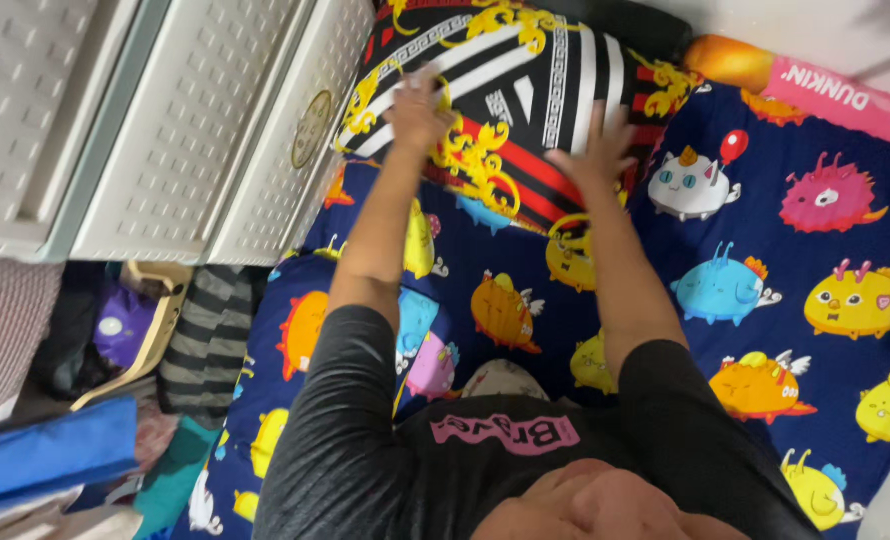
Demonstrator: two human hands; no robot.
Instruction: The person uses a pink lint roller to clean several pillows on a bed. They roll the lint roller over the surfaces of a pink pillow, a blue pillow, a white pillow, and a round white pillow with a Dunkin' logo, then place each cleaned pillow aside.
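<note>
Smoothing of the patterned cloth [525,70] seems in hand; it lies at the top of the cartoon-print bed sheet [815,230]; left hand [420,105] presses it, right hand [595,150] hovers just above, fingers released and splayed; flattening further calls for flat palms stroking outward.

A navy bedsheet [815,230] printed with cartoon creatures in yellow, pink, blue and orange covers the bed. At its far edge lies an orange and pink cushion [795,80]. Beside the bed stands a white plastic drawer unit [165,130] with perforated fronts. Below it sit a striped grey cloth [205,345], a purple item [125,325] in a beige basket [160,320], and a folded blue fabric [50,450].
</note>
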